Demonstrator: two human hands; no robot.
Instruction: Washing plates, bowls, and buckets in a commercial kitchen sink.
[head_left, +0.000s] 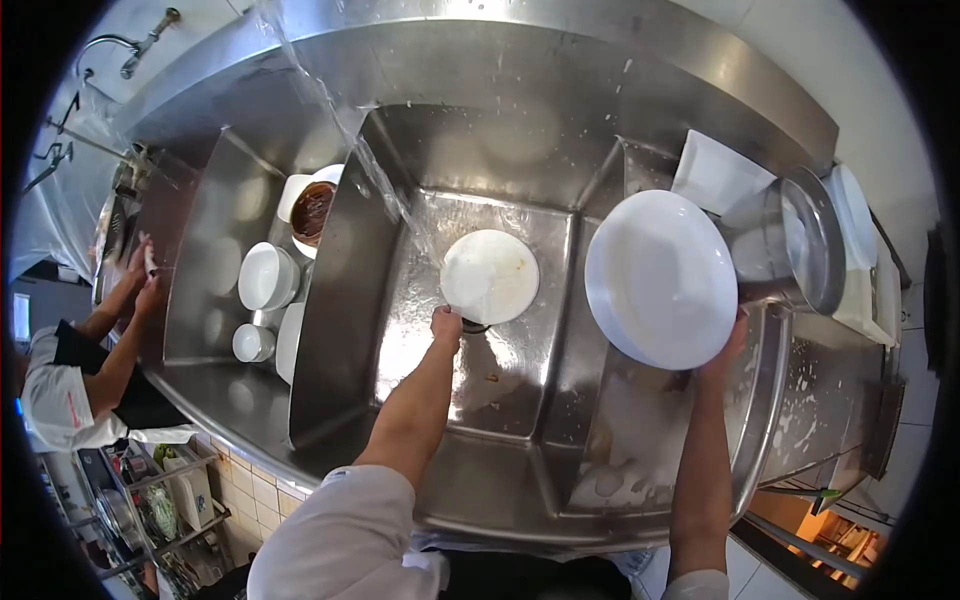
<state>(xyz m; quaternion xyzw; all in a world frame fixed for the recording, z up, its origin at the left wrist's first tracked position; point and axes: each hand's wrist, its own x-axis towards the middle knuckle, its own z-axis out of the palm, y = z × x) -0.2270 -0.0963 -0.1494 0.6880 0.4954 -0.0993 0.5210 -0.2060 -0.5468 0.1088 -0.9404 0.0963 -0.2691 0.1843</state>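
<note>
My left hand (447, 328) grips the near rim of a small round white plate (491, 277) over the middle basin of a stainless steel sink (517, 375). Yellowish specks mark the plate's face. A stream of water (375, 176) falls from the upper left to the basin beside the plate's left edge. Behind the plate, a dark drain opening (475, 328) partly shows. In my right hand (729, 351) is a large white dish (660, 277), held by its lower right edge over the right basin; most of the fingers are hidden behind it.
White bowls (266, 276) and a brown-stained dish (313, 212) sit in the left basin. Foamy water (622, 450) lies in the right one. A white rectangular dish (720, 172) and a metal pot (806, 240) stand at right. Another person's hands (146, 274) are at far left.
</note>
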